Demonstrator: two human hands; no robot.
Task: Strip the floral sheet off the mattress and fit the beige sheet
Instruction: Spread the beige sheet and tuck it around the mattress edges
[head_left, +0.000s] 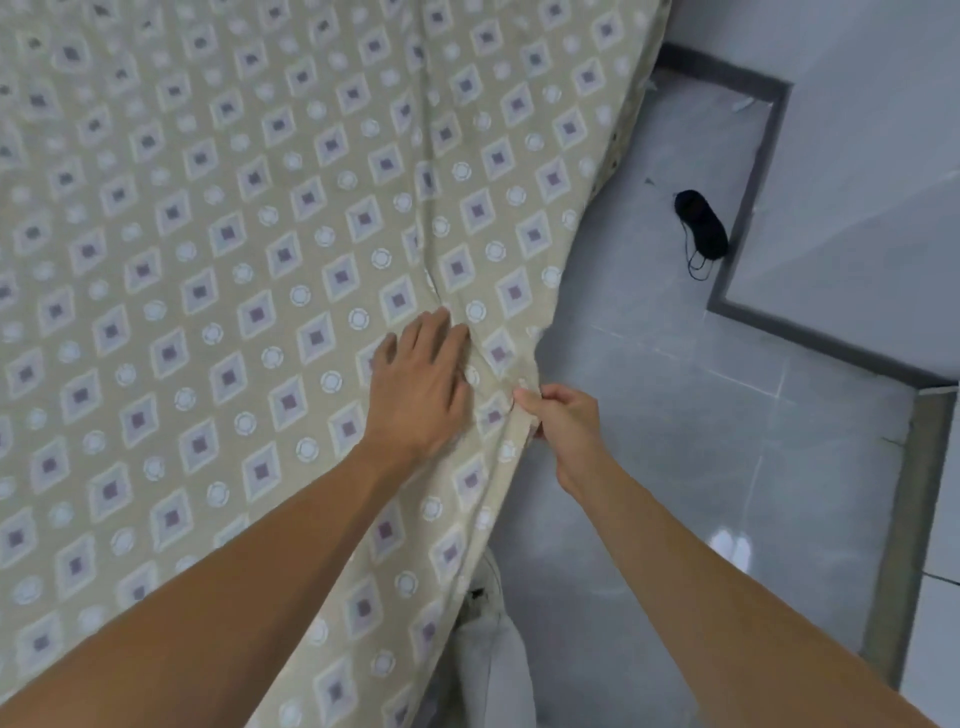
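The beige sheet (218, 249), printed with diamonds and small circles, covers the mattress across the left and middle of the head view. My left hand (421, 384) lies flat on top of it near the bed's right edge, fingers straight, pressing beside a crease. My right hand (563, 426) pinches the sheet's hanging edge just off the side of the mattress. The floral sheet is not in view. The mattress itself is hidden under the beige sheet.
Grey tiled floor (675, 467) lies to the right of the bed. A black sleep mask (701, 228) with cords rests on the floor by a dark-edged step. A white bundle of cloth (493, 649) shows at the bed's lower edge.
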